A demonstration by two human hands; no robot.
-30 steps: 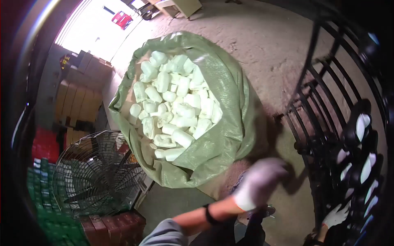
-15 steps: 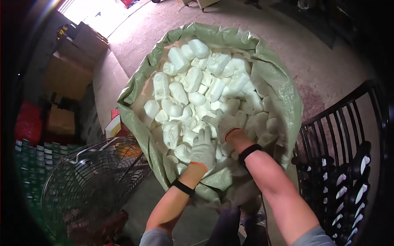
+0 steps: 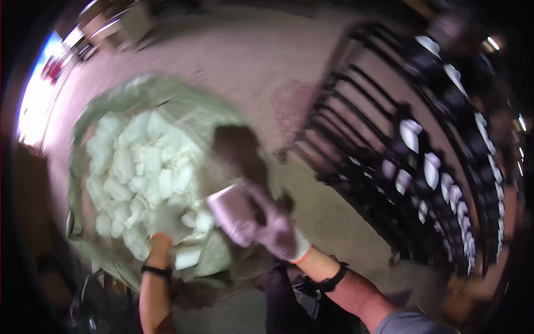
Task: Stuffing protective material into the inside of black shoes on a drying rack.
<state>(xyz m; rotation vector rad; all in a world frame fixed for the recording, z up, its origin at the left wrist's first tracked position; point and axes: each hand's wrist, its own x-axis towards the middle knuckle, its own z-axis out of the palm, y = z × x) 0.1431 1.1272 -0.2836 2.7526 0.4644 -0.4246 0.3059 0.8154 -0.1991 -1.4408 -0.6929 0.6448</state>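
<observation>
A big green woven sack (image 3: 228, 111) stands in front of me with its rim rolled out. White, rounded bundles (image 3: 136, 158), apparently wrapped in thin plastic, fill it; their exact kind is unclear. My right hand (image 3: 278, 236), in a pale knit glove with an orange cuff, is closed on one white bundle (image 3: 231, 211) above the sack's right side. Among the bundles at the near side rests my left hand (image 3: 169, 222), gloved the same way. Motion blur smears its fingers, so whether it grips anything is not visible. Dark bands circle both wrists.
To the right stands a black metal rack (image 3: 356, 111) with curved bars, where several dark items with white patches (image 3: 411, 133) line up. Cardboard boxes (image 3: 125, 28) sit at the far left on the concrete floor (image 3: 239, 50). Bright light enters from the left.
My view has swung right, bringing more of the rack in. My right hand has lifted out of the pile with a white bundle; my left hand stays among the bundles.
</observation>
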